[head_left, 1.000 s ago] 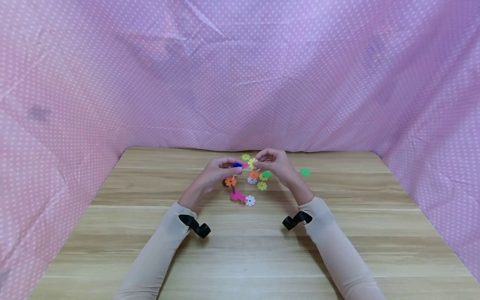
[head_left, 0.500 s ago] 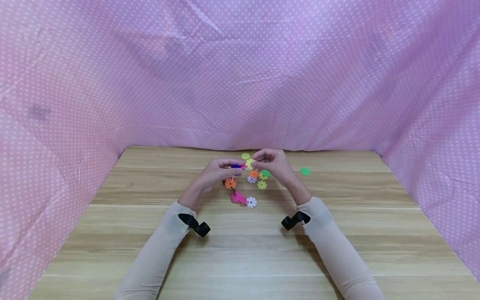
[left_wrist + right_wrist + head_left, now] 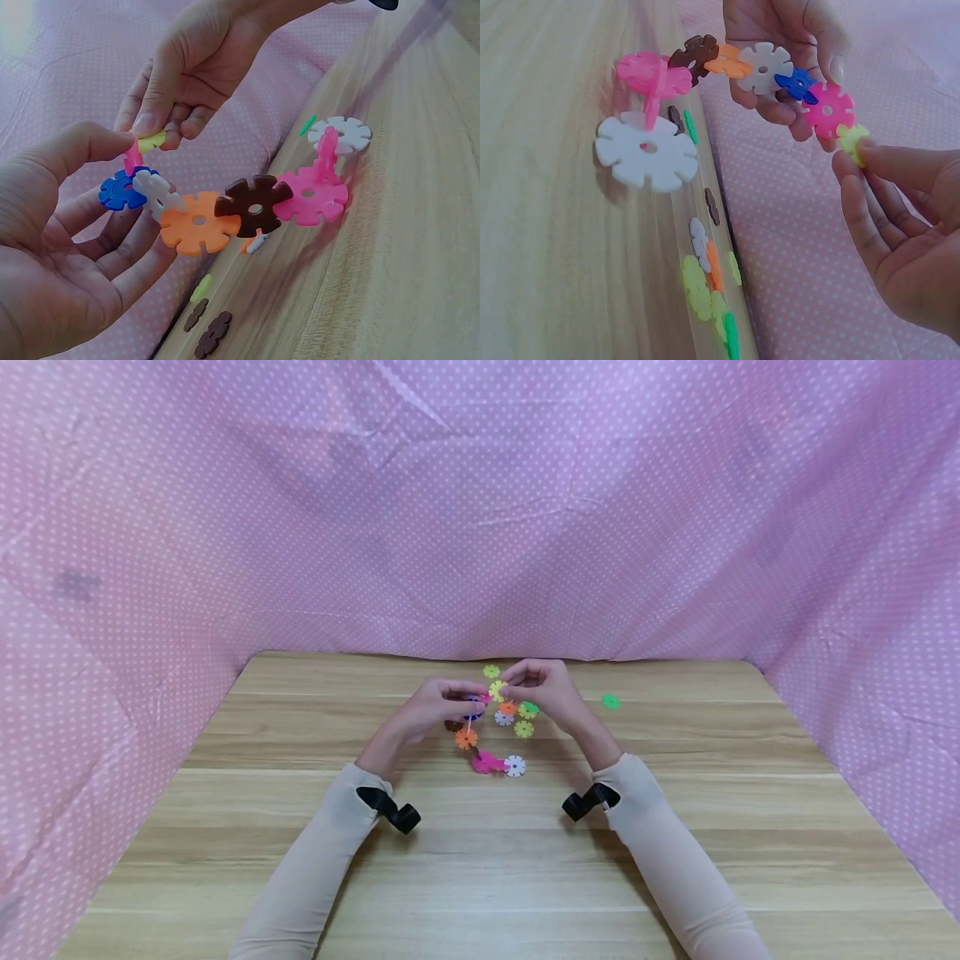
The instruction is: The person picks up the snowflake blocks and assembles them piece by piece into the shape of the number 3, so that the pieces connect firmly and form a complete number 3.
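A chain of slotted plastic snowflake discs hangs from my left hand point(image 3: 431, 710), whose thumb and fingers pinch it near the pink disc point(image 3: 829, 111) and blue disc point(image 3: 118, 190). Below these follow a white disc point(image 3: 763, 69), an orange disc point(image 3: 200, 223), a brown disc point(image 3: 255, 204), two crossed pink discs point(image 3: 311, 196) and a white end disc point(image 3: 514, 766). My right hand point(image 3: 551, 689) pinches a yellow disc point(image 3: 850, 142) between thumb and fingers. The yellow disc meets the pink disc's edge; whether their slots interlock cannot be told.
Behind the chain, loose discs lie on the wooden table point(image 3: 480, 860): an orange disc point(image 3: 507, 707), a pale disc point(image 3: 504, 718), several yellow discs point(image 3: 523, 729) and green discs point(image 3: 611, 702). Brown discs point(image 3: 214, 334) show in the left wrist view. A pink dotted cloth point(image 3: 480, 527) hangs behind.
My right hand has shifted slightly left with the yellow disc, closer to my left hand. The chain's hanging end has swung to the right and a little nearer.
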Demonstrator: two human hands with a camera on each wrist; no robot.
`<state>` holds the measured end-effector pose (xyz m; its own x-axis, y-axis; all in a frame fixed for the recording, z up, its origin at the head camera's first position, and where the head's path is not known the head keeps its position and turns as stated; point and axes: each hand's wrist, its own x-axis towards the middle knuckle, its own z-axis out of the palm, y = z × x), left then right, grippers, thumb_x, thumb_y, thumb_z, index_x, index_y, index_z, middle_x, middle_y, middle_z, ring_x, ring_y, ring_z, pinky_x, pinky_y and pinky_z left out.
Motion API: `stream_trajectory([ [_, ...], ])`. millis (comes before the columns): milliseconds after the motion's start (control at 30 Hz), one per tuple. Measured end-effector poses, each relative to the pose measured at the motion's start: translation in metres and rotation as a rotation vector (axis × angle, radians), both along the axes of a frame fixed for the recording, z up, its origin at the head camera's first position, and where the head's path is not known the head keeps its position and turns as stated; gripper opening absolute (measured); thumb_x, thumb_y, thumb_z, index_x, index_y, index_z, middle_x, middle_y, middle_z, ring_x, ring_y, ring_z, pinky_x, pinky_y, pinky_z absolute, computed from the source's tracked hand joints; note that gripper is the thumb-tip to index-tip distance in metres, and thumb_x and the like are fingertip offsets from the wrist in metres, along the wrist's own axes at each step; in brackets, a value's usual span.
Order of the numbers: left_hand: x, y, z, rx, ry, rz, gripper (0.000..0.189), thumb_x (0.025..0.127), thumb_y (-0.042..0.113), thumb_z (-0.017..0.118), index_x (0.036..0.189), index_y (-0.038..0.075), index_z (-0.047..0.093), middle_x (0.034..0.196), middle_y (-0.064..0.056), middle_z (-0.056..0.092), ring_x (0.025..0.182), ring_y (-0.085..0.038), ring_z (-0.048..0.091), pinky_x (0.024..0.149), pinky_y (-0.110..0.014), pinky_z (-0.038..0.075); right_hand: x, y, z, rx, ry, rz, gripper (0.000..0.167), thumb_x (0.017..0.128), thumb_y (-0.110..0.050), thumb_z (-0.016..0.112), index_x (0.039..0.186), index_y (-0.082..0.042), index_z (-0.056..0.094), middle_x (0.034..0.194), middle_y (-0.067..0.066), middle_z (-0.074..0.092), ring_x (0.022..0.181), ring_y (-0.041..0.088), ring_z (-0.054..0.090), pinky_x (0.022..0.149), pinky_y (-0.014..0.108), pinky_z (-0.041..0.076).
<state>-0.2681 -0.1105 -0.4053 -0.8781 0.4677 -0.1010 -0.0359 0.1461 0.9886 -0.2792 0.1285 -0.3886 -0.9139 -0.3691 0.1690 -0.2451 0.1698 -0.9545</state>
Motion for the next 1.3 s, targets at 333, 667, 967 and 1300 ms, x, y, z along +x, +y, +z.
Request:
stream_trajectory([
  [333, 0.000, 0.001, -0.001, -0.011, 0.052, -0.001, 0.036, 0.094, 0.012, 0.073, 0.129, 0.003, 0.068, 0.129, -0.030, 0.064, 0.089, -0.012, 0.066, 0.087, -0.040, 0.058, 0.000, 0.000, -0.002, 0.005, 0.010, -0.003, 0.019, 0.087, -0.001, 0.079, 0.104, 0.005, 0.073, 0.087, 0.006, 0.076, 0.073, 0.014, 0.070, 0.073, 0.036, 0.064],
  [667, -0.001, 0.005, -0.001, -0.019, 0.068, 0.000, 0.037, 0.096, 0.006, 0.069, 0.132, 0.000, 0.065, 0.122, -0.022, 0.068, 0.092, -0.012, 0.067, 0.091, -0.042, 0.059, -0.001, -0.002, -0.002, 0.015, 0.017, -0.012, 0.019, 0.086, -0.001, 0.079, 0.102, 0.005, 0.074, 0.087, 0.011, 0.076, 0.072, 0.018, 0.070, 0.073, 0.041, 0.064],
  [967, 0.001, 0.008, 0.002, -0.025, 0.084, -0.046, 0.042, 0.097, 0.008, 0.065, 0.138, 0.002, 0.058, 0.128, -0.019, 0.063, 0.108, -0.021, 0.065, 0.093, -0.035, 0.060, -0.001, -0.001, -0.003, 0.031, -0.012, -0.001, 0.021, 0.088, -0.003, 0.078, 0.107, 0.005, 0.073, 0.088, 0.006, 0.076, 0.079, 0.024, 0.072, 0.075, 0.038, 0.064],
  [1300, -0.001, -0.003, 0.002, -0.051, 0.071, -0.069, 0.040, 0.097, 0.008, 0.064, 0.135, 0.001, 0.055, 0.135, -0.022, 0.059, 0.114, -0.022, 0.064, 0.095, -0.033, 0.057, -0.007, 0.010, -0.003, 0.143, -0.104, 0.096, 0.023, 0.090, -0.003, 0.076, 0.111, 0.005, 0.071, 0.093, 0.006, 0.076, 0.082, 0.013, 0.071, 0.094, 0.056, 0.058],
])
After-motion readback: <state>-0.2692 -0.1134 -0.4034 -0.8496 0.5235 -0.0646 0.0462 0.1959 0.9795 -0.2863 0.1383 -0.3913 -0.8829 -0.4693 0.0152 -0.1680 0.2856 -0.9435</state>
